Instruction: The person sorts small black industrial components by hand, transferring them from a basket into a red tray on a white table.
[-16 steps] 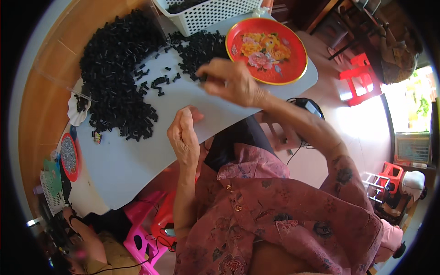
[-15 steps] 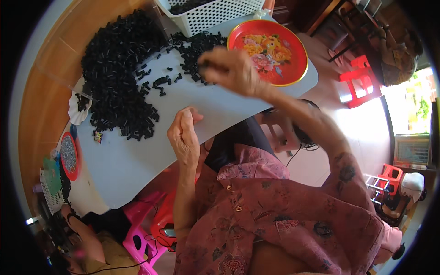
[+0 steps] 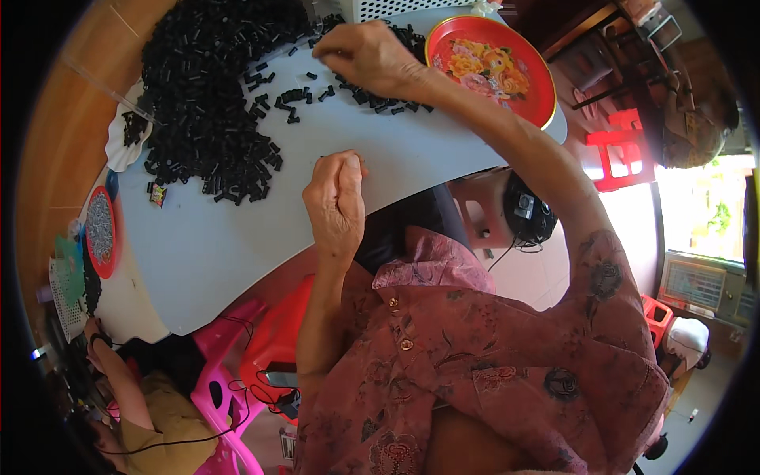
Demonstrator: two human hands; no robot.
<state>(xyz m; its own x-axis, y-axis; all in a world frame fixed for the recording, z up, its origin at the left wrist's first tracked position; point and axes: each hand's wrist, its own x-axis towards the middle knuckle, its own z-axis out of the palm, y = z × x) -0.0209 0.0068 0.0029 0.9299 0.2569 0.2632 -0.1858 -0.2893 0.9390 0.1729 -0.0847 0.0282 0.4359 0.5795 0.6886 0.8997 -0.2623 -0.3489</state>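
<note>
A large heap of small black cylinder-shaped pieces (image 3: 202,87) covers the far left of the grey table (image 3: 214,265). Several loose pieces (image 3: 294,96) lie to the right of the heap. My right hand (image 3: 376,62) is over the far part of the table, fingers bent together at the gap between the heap and a smaller pile (image 3: 408,38). Whatever its fingertips hold is hidden. Closer to me, my left hand (image 3: 336,202) hovers by the table's near edge, its fingers curled in and the thumb pressed over them. Its contents, if any, cannot be seen.
A round red tray with painted flowers (image 3: 542,91) sits at the far right, beside a white perforated basket (image 3: 412,9). On the left are a white dish (image 3: 119,146) and a red dish of small silvery pieces (image 3: 115,245). A person's arm (image 3: 127,388) reaches in at lower left.
My right hand has moved left from beside the tray, toward the large heap. My left hand stays closed near the table edge. The whole view has shifted a little.
</note>
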